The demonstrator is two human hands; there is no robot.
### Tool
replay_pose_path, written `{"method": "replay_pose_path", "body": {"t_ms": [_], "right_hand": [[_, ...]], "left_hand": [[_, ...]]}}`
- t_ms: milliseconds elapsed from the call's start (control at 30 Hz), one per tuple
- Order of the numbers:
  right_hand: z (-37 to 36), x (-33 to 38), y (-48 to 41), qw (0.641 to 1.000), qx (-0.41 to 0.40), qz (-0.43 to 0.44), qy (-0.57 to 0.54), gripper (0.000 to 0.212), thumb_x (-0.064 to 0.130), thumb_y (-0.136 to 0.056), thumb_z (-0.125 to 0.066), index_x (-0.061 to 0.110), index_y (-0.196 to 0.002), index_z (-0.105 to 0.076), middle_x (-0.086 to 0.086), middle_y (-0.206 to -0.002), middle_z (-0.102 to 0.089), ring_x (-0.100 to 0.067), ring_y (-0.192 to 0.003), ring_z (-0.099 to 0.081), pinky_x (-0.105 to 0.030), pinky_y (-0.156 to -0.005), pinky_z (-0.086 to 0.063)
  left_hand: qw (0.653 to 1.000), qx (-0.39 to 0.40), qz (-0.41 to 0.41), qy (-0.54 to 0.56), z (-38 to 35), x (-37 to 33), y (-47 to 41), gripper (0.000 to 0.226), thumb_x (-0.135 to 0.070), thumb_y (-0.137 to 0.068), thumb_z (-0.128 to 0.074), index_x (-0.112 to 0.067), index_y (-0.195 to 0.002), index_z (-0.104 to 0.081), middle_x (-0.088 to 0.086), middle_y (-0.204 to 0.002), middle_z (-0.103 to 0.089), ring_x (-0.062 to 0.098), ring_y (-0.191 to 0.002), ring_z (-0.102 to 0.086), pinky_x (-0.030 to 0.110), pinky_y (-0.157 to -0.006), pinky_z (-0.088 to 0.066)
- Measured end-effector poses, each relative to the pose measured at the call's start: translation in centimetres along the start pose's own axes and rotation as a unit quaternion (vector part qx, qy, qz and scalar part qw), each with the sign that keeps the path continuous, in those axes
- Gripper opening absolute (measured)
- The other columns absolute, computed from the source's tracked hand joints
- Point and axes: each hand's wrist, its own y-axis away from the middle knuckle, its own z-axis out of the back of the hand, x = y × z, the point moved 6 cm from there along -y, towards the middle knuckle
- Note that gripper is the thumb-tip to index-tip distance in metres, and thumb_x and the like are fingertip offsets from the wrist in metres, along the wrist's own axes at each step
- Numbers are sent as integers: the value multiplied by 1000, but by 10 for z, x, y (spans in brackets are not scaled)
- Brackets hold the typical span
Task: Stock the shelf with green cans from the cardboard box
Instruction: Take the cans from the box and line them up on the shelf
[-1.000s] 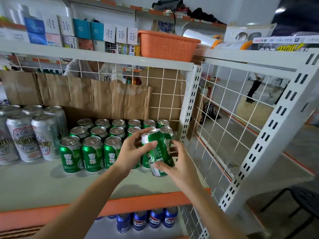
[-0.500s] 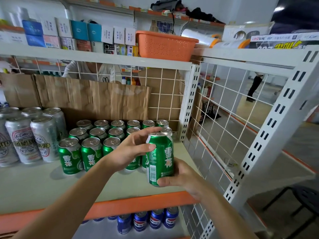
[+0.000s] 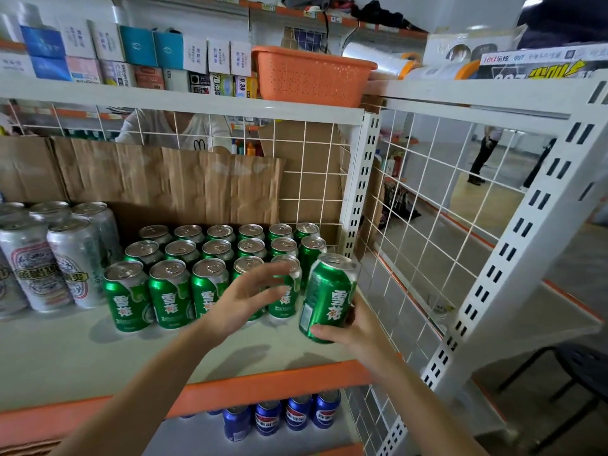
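Several green cans [image 3: 171, 291] stand in three rows on the pale shelf [image 3: 65, 360]. My right hand [image 3: 353, 327] grips one more green can [image 3: 329, 297] from below, tilted slightly, at the right end of the front row near the wire side panel. My left hand [image 3: 240, 301] hovers in front of the front-row cans with fingers spread, holding nothing. The cardboard box is not in view.
Tall silver cans [image 3: 39, 261] stand at the shelf's left. Brown cardboard [image 3: 164, 182] lines the back. A white wire panel [image 3: 427, 232] closes the right side. Blue cans [image 3: 283, 419] sit on the shelf below. An orange basket [image 3: 309, 77] rests on the upper shelf.
My left hand let go of the held can and moved left with its fingers spread. My right hand carried the can to the right, toward the end of the front row.
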Motion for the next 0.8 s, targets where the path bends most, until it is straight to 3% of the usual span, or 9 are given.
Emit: {"method": "replay_pose_path", "body": {"t_ms": [67,167,233,333,433,500,633,733,800], "right_hand": [[8,-7,-5,1000,-12,-3,-4,84,34,-46,-84,22,-122,-50,1,-112,-68,-12,-102,-65,-29,-85,-54],[21,-25,-15,999,-24,-28,36,84,40,-42,-86,31,-117,-49,5,-112,-66,-11,-104,-64,-31,-89,-52],[29,-37,-22,995,-42,-44,78,81,35,-44,-89,33,-113,-47,9,-112,-63,-9,-104,-61,-35,-93,-50],[36,-52,-30,988,-60,-69,122,76,24,-50,-92,31,-111,-46,11,-108,-59,-13,-104,-58,-39,-96,-47],[38,-65,-39,986,-64,-67,141,88,56,-28,-89,34,-103,-49,8,-108,-62,-16,-104,-60,-43,-94,-49],[39,-77,-47,986,-63,-69,137,94,65,-21,-85,37,-102,-48,9,-109,-62,-16,-105,-59,-44,-94,-49],[37,-81,-57,986,-66,-66,140,91,56,-22,-88,38,-101,-47,16,-105,-58,-10,-101,-58,-43,-95,-48],[33,-76,-60,984,-57,-66,158,88,40,-34,-91,29,-109,-46,15,-104,-57,-6,-96,-57,-43,-96,-48],[30,-74,-64,980,-54,-67,178,83,25,-46,-92,20,-117,-47,7,-107,-59,-12,-97,-57,-36,-93,-48]], "left_hand": [[994,12,26,-103,3,25,8,62,-70,-63,-66,-36,-114,-56,-14,-120,-60,-3,-108,-56,15,-90,-45],[957,61,52,-280,2,63,21,70,-97,-51,-32,-55,-105,-44,-33,-115,-49,-23,-103,-45,4,-88,-35],[943,83,63,-317,-2,80,28,73,-97,-52,-25,-54,-108,-44,-29,-120,-48,-20,-105,-44,7,-92,-36],[922,110,74,-364,-10,100,33,98,-96,-51,-22,-41,-129,-43,-23,-133,-37,-2,-123,-37,19,-105,-30],[905,100,56,-409,-16,107,30,92,-79,-62,-26,-30,-140,-37,-12,-146,-32,7,-134,-29,19,-107,-20],[900,89,44,-425,-17,110,28,88,-71,-65,-22,-28,-141,-36,-8,-150,-28,9,-137,-26,24,-111,-18],[890,79,31,-449,-15,113,28,84,-68,-69,-20,-27,-140,-39,-7,-151,-26,10,-138,-22,28,-113,-17],[890,77,19,-449,-16,113,28,81,-66,-72,-21,-26,-139,-41,-5,-150,-29,12,-139,-19,29,-114,-13],[887,76,18,-456,-16,113,28,82,-66,-71,-18,-27,-140,-40,-6,-151,-27,11,-139,-18,25,-111,-12]]}}
